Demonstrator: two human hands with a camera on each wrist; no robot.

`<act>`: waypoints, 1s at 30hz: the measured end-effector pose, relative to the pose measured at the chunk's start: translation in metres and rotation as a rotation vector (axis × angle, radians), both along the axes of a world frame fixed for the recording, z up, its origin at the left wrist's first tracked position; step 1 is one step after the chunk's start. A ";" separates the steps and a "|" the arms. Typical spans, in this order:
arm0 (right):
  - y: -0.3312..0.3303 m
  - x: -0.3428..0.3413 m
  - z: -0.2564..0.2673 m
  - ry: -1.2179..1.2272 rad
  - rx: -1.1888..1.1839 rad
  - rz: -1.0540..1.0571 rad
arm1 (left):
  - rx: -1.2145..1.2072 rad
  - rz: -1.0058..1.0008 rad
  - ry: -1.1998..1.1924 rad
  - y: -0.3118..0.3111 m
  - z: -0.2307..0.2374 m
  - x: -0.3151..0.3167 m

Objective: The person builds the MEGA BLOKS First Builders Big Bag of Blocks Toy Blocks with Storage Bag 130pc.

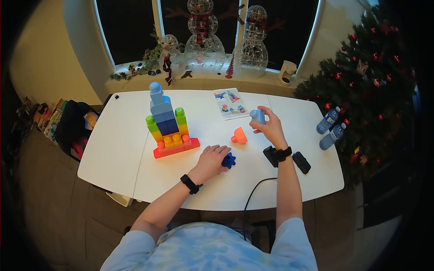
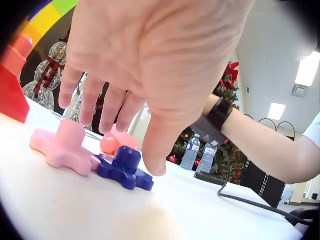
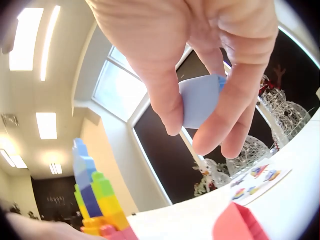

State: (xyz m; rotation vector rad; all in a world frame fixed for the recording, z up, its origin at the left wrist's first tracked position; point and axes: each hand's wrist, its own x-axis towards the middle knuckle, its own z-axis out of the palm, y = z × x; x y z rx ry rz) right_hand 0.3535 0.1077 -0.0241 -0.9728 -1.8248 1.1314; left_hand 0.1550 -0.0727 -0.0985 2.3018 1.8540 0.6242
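Note:
Between thumb and fingers, my right hand (image 1: 272,129) pinches a light blue toy building block (image 1: 257,116) above the table's right half. My left hand (image 1: 210,161) reaches over two flower-shaped pieces with pegs, its fingers extended. One is a dark blue piece (image 2: 125,168), near the thumb; the other, a pink piece (image 2: 65,149), lies under the fingers and is hidden in the head view. An orange-red block (image 1: 239,136) lies on its side between the hands. Left of them stands a tower of stacked blocks (image 1: 168,128) on a red base, with yellow, green and blue blocks rising from it.
A picture sheet (image 1: 230,104) lies at the white table's (image 1: 108,149) far edge. Near the right forearm are a black device (image 1: 271,156), a black case (image 1: 301,163) and a cable (image 1: 251,193). Two water bottles (image 1: 332,137) stand at the right edge, beside a Christmas tree (image 1: 361,86).

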 end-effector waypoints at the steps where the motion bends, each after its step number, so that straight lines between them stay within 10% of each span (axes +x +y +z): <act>1: -0.007 0.006 0.003 -0.005 0.003 -0.008 | 0.003 -0.008 -0.005 0.004 -0.007 0.004; 10: -0.057 0.014 0.020 0.320 -0.317 0.175 | -0.113 0.005 -0.022 0.002 -0.005 0.016; 13: -0.065 0.004 0.012 0.332 -0.312 0.178 | -0.092 0.066 -0.227 -0.009 0.019 0.009; 17: -0.089 -0.015 0.019 0.377 -0.314 0.287 | -0.088 0.061 -1.324 -0.029 0.060 -0.017; 30: -0.136 -0.080 0.054 0.240 0.060 0.493 | 0.169 0.009 -1.635 -0.066 0.078 -0.035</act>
